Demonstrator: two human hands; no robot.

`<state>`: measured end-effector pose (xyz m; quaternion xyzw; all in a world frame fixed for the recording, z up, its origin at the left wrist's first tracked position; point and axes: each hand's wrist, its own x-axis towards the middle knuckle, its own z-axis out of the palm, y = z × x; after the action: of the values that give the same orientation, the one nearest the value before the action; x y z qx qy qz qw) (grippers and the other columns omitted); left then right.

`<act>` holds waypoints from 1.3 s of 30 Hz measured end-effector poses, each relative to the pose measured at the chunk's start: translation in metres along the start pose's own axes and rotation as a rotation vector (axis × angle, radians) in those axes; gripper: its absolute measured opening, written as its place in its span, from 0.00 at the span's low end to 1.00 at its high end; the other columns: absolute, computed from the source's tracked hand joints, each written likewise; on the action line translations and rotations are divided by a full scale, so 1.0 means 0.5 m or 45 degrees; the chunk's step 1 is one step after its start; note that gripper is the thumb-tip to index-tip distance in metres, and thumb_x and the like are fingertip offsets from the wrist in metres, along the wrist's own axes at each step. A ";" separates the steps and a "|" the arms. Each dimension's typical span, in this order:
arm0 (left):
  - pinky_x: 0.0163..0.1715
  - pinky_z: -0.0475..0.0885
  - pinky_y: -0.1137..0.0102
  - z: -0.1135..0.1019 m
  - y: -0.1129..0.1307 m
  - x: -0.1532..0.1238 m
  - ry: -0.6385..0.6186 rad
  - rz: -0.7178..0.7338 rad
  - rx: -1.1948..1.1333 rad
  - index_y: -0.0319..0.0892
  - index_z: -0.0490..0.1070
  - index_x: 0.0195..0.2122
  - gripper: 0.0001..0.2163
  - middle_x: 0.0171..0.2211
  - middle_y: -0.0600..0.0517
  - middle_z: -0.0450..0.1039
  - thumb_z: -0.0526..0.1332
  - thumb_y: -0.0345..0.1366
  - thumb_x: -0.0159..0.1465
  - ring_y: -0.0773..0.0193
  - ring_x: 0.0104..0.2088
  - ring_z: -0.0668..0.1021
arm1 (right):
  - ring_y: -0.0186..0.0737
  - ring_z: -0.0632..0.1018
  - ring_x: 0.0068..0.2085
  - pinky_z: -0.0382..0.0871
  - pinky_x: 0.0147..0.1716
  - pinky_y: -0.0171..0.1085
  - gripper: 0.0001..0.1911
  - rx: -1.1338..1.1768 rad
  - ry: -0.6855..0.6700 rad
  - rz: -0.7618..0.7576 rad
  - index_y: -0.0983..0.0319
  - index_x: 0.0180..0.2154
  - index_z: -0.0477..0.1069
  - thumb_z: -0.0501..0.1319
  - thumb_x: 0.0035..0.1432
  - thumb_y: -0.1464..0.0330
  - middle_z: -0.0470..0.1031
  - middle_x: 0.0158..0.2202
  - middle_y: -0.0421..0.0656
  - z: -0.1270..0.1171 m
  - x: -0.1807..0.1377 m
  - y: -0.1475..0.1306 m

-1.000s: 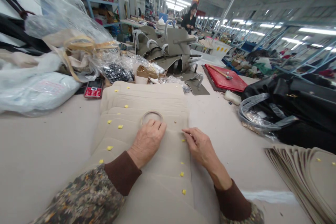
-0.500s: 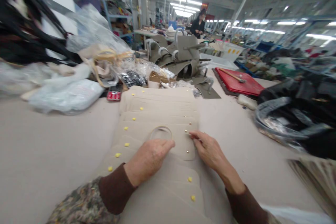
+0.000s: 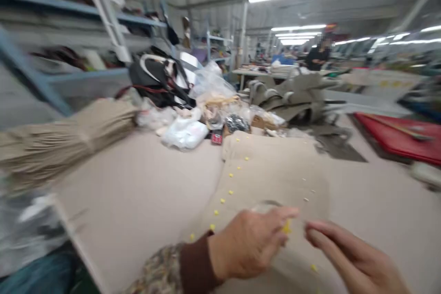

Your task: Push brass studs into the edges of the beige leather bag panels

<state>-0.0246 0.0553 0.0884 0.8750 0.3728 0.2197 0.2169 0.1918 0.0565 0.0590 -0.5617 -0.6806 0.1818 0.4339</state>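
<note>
My left hand (image 3: 250, 243) is closed around a thin ring that looks like a nearly used-up roll of tape (image 3: 267, 204), its upper rim showing behind the knuckles. At its fingertips sits a small yellow piece (image 3: 286, 226). My right hand (image 3: 354, 257), a short way to the right, has thumb and forefinger pinched together; whether anything is between them is hidden by blur. Under both hands lie overlapping beige panels (image 3: 275, 170). Yellow bits (image 3: 230, 192) dot their left edge, small metal studs (image 3: 306, 200) their right side. Another yellow bit (image 3: 314, 268) lies below the right fingertips.
A stack of beige pieces (image 3: 69, 140) lies at the left table edge. Plastic bags (image 3: 186, 133), a small red-labelled item (image 3: 217, 137) and grey-brown strapped parts (image 3: 299, 96) fill the back. At right is a red slab (image 3: 406, 140) with a hammer on it. A person (image 3: 317, 57) stands far behind.
My view has turned left, bringing the beige stack into sight. My hands have come nearer each other, lower on the panels; a yellow piece now shows at my left fingertips.
</note>
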 end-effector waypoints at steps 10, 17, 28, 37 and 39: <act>0.28 0.71 0.71 0.029 -0.011 -0.041 0.120 0.135 -0.080 0.43 0.49 0.60 0.17 0.33 0.53 0.76 0.47 0.31 0.70 0.62 0.30 0.80 | 0.36 0.77 0.38 0.71 0.39 0.34 0.11 0.228 -0.274 -0.321 0.60 0.44 0.72 0.58 0.61 0.76 0.77 0.37 0.43 0.014 -0.055 -0.093; 0.26 0.69 0.71 0.054 -0.017 -0.042 0.138 0.159 -0.002 0.44 0.51 0.58 0.15 0.33 0.52 0.77 0.47 0.33 0.71 0.61 0.30 0.80 | 0.35 0.76 0.33 0.69 0.34 0.33 0.08 0.017 -0.168 -0.485 0.61 0.37 0.70 0.56 0.60 0.79 0.76 0.31 0.42 0.024 -0.072 -0.082; 0.22 0.62 0.71 0.089 -0.015 0.032 0.158 0.215 0.110 0.44 0.60 0.34 0.08 0.25 0.56 0.69 0.47 0.28 0.69 0.65 0.23 0.74 | 0.34 0.74 0.25 0.67 0.26 0.32 0.09 -0.168 0.124 -0.405 0.62 0.31 0.72 0.55 0.55 0.79 0.73 0.23 0.40 0.021 -0.059 -0.028; 0.22 0.58 0.71 0.125 -0.021 0.096 0.388 0.440 0.189 0.43 0.59 0.31 0.09 0.22 0.57 0.63 0.47 0.25 0.68 0.67 0.21 0.67 | 0.33 0.73 0.17 0.67 0.18 0.31 0.08 0.497 0.047 0.709 0.63 0.24 0.72 0.63 0.48 0.65 0.71 0.16 0.37 0.010 -0.013 0.017; 0.23 0.60 0.71 0.131 -0.024 0.092 0.397 0.455 0.149 0.43 0.60 0.32 0.09 0.23 0.57 0.63 0.48 0.24 0.68 0.67 0.22 0.67 | 0.32 0.72 0.17 0.68 0.19 0.31 0.09 0.500 0.095 0.783 0.64 0.23 0.71 0.64 0.46 0.64 0.70 0.16 0.37 0.007 -0.006 0.050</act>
<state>0.0332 0.0831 0.0393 0.8936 0.2533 0.3650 0.0633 0.2042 0.0621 0.0377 -0.6523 -0.4157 0.4103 0.4831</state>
